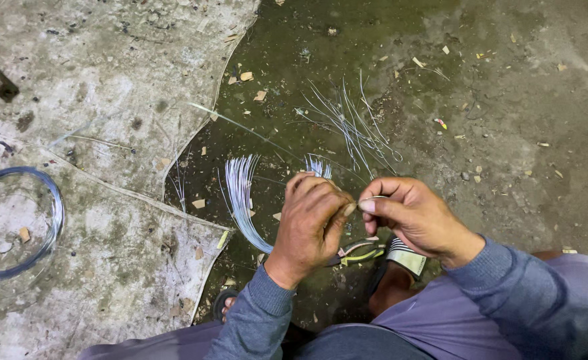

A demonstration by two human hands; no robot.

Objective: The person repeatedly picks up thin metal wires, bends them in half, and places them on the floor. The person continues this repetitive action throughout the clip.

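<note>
Wire (368, 198), thin and pale, was pinched between the left hand (310, 223) and right hand (410, 215), both closed on it with thumb and fingers meeting above the floor (520, 113). A curved bundle of wires (242, 193) fanned out from the left hand, and loose wires (354, 123) lay scattered on the floor beyond. Pliers (360, 252) rested below the hands, with a wire coil (17, 223) well apart at the left.

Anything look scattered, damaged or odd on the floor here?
Yes. Loose cut wires lie fanned untidily on the wet, dirty floor beyond the left hand and right hand, among scattered wood chips. Nothing looks broken.
</note>
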